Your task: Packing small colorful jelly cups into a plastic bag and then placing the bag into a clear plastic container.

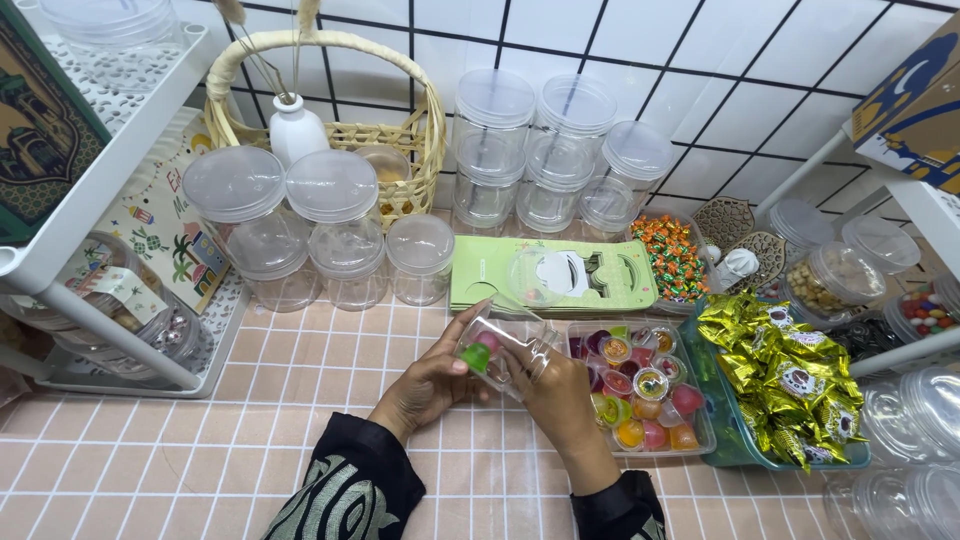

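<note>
Gold-wrapped sweets [785, 385] fill our blue tray [735, 450]; our right hand [560, 390] grips a clear jar [510, 350], left hand [432, 385] fingers pinching a green jelly cup [474, 357] at its mouth.

Both hands on a small clear plastic jar [507, 352], tipped on its side over the pink tiled counter [250, 400], just left of the clear tray of jelly cups [640, 385]. Left hand [432, 385] cups the jar's open end with a green jelly cup [475, 357] at its fingertips; right hand [560, 395] grips the base, a pink cup visible inside. Beyond the jar lies a green card [590, 285] with a clear lid [533, 277] on it; gold-wrapped sweets [785, 385] sit to the right of the tray.
</note>
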